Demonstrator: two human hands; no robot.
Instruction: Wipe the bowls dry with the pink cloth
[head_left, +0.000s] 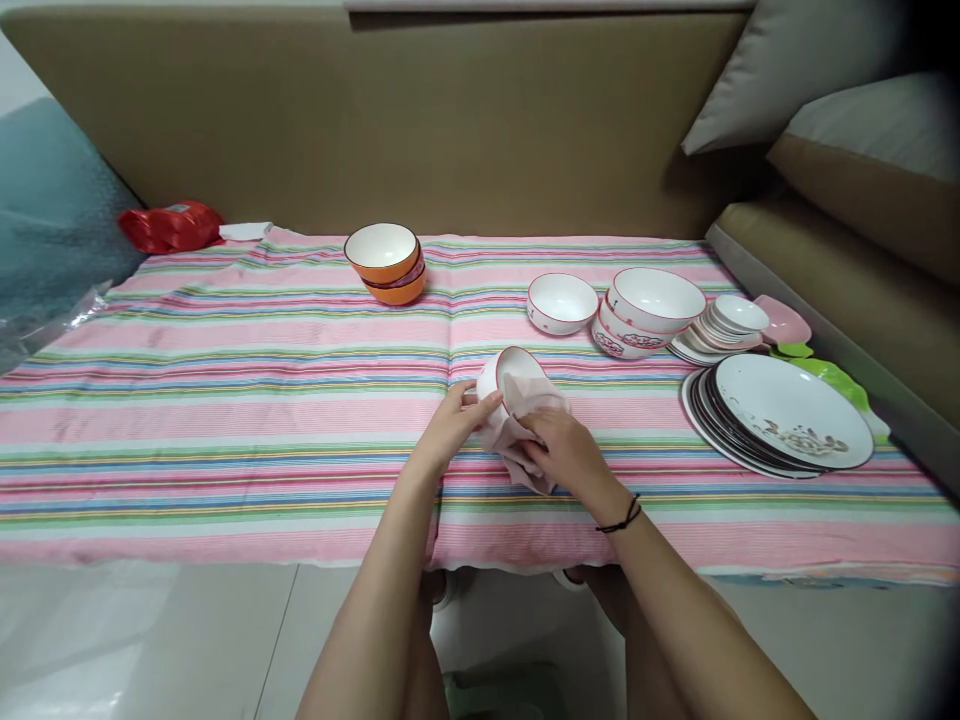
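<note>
My left hand (457, 425) grips the side of a small white bowl with a red rim (504, 370), tilted toward me above the striped cloth (225, 400). My right hand (566, 455) presses a pale pink rag (517, 425) into and around the bowl's mouth. A black band sits on my right wrist.
Two stacked orange bowls (386, 262) stand at the back centre. Right of my hands are a single white bowl (561, 302), stacked red-rimmed bowls (649, 312), small saucers (731, 325), a pink dish (784, 320) and a stack of large plates (780, 415). A red bag (171, 226) lies far left.
</note>
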